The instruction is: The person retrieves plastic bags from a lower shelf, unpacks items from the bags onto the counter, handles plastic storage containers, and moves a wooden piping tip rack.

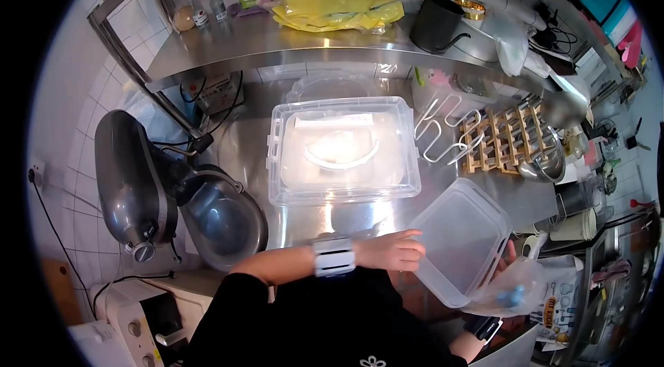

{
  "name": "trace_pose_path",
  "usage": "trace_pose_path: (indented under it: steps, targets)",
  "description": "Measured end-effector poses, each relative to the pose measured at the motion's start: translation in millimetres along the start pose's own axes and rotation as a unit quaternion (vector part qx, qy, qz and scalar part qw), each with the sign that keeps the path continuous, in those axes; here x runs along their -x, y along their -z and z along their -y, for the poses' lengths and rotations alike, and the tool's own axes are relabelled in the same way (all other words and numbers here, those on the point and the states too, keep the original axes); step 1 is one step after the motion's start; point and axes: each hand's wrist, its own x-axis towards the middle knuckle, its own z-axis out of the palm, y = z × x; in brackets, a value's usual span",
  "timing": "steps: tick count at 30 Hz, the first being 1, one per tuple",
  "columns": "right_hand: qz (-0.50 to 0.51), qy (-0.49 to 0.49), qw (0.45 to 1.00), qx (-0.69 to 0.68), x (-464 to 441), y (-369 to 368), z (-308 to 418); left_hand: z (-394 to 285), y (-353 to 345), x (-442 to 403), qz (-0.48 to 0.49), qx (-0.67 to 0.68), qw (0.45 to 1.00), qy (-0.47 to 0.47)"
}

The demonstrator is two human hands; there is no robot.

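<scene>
translucent tub (pixel 460 239) hangs tilted at the steel counter's (pixel 294 228) front right edge. the left hand (pixel 386 251) has curled fingers at its left rim, but i cannot tell whether they clamp; the right hand (pixel 510 256), partly hidden at the opposite rim, is equally unclear. a loose grip could drop the tub to the floor (pixel 415 294). a lidded box (pixel 344 190) sits mid-counter, a mixer (pixel 131 180) by the left edge, a wooden rack (pixel 503 140) towards the right rear corner, beneath a shelf (pixel 200 56) along tiled walls (pixel 84 180).
</scene>
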Motion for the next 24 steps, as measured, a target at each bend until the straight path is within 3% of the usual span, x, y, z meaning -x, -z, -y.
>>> trace_pose_path:
  steps: [9, 12, 15, 16, 17, 18, 19, 21, 22, 24]
  targets:
    - [-0.054, 0.043, 0.993, 0.095, -20.2, 72.9, -96.4, 42.9, -90.0, 24.8, 0.055, -0.243, 0.963, 0.098]
    - [-0.048, 0.056, 0.992, 0.107, -31.2, 86.9, -111.3, 23.8, -45.8, 18.3, -0.004, -0.117, 0.98, 0.158]
    - [-0.033, 0.051, 0.996, 0.068, -32.8, 77.6, -99.1, 5.0, -8.4, 44.6, -0.065, 0.019, 0.94, 0.334]
    - [-0.026, 0.041, 0.998, 0.039, -29.3, 67.1, -88.2, 0.9, 10.6, 55.7, -0.149, -0.056, 0.934, 0.319]
    - [-0.054, 0.1, 0.991, 0.067, -17.7, 38.3, -76.0, -9.0, 41.9, 61.8, -0.156, -0.113, 0.916, 0.352]
    - [-0.047, 0.121, 0.987, 0.093, -15.3, 32.9, -69.7, -14.9, 60.7, 76.5, -0.187, -0.201, 0.856, 0.437]
    - [-0.04, 0.142, 0.982, 0.119, -13.8, 30.8, -65.5, -20.3, 76.5, 92.0, -0.214, -0.286, 0.781, 0.513]
    - [-0.04, 0.14, 0.972, 0.184, -18.8, 13.5, -56.2, -18.4, 98.0, 127.9, -0.31, -0.422, 0.631, 0.571]
    - [-0.045, 0.116, 0.967, 0.223, -26.0, -0.1, -51.6, -11.1, 94.4, 164.3, -0.349, -0.352, 0.616, 0.612]
    - [0.14, 0.028, 0.989, -0.042, -54.8, -1.8, -43.2, 9.2, 78.8, 236.1, -0.417, -0.203, 0.571, 0.677]
